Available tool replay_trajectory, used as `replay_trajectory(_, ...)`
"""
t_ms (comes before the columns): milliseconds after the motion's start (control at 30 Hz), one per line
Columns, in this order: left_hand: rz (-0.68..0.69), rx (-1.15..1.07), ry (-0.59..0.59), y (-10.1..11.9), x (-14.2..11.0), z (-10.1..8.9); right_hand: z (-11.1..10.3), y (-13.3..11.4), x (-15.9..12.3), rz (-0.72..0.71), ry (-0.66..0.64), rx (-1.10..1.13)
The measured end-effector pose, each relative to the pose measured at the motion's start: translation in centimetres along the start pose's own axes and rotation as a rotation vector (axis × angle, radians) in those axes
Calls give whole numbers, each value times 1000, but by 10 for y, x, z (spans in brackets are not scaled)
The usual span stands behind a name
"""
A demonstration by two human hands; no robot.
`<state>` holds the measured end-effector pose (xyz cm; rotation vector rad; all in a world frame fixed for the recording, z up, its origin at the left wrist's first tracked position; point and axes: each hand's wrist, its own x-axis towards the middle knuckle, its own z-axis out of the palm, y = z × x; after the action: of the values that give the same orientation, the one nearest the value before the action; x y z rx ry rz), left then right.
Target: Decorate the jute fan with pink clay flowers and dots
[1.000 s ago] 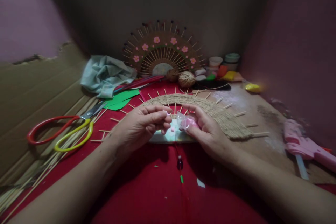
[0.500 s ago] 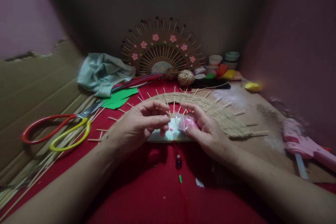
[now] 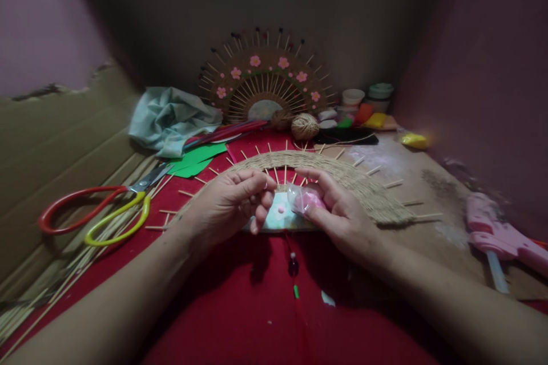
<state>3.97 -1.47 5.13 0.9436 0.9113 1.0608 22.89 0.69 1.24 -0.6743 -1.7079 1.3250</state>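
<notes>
My right hand (image 3: 338, 205) is closed around a small clear plastic packet (image 3: 305, 199) with something pink, like modelling clay, inside. Thumb and index finger of my left hand (image 3: 240, 197) are pressed together; a tiny pinkish spot shows at their tips, too small to name. Both hands hover over a half-round woven fan (image 3: 372, 194) of twine and thin sticks. Its pale blue centre piece (image 3: 274, 219) bears a white flower with a pink middle, partly covered by my left fingers. A red cord with a dark bead (image 3: 293, 265) hangs from the centre piece towards me.
Red-and-yellow scissors (image 3: 115, 205), green sheets (image 3: 194, 159) and a light blue cloth (image 3: 173, 120) lie left. Behind stands a flowered fan (image 3: 268, 77) with twine balls (image 3: 305, 126) before it. Coloured clay packets (image 3: 377, 121) and a pink glue gun (image 3: 496, 234) are right.
My left hand has turned and drawn slightly back, its lower fingers curling and uncovering more of the flower. My right hand keeps hold of the packet. The view has shifted slightly.
</notes>
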Motion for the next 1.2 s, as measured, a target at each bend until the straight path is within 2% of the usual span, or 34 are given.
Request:
replay_trajectory(233, 12, 93, -24, 1, -1, -3, 0, -1, 0, 9, 2, -70)
replay_trajectory(433, 155, 553, 98, -1, -11, 3, 1, 0, -3, -42, 20, -211)
replay_trajectory(567, 222, 757, 160, -2, -14, 11, 3, -2, -3, -95, 48, -340)
replay_trajectory(833, 438, 1125, 65, 1, -12, 14, 4, -4, -4, -170, 39, -388)
replay_trajectory(933, 423, 1269, 8, 1, -11, 12, 5, -2, -5, -178, 57, -369)
replay_trajectory(1000, 442, 1283, 5, -2, -10, 11, 5, -2, -5, -182, 55, -376)
replay_trajectory(1100, 574, 1193, 86, -10, -10, 10, 5, -4, -4, -170, 34, -404)
replay_trajectory(1200, 672, 1135, 105, -17, -9, 11, 5, -4, -4, -153, 8, -422)
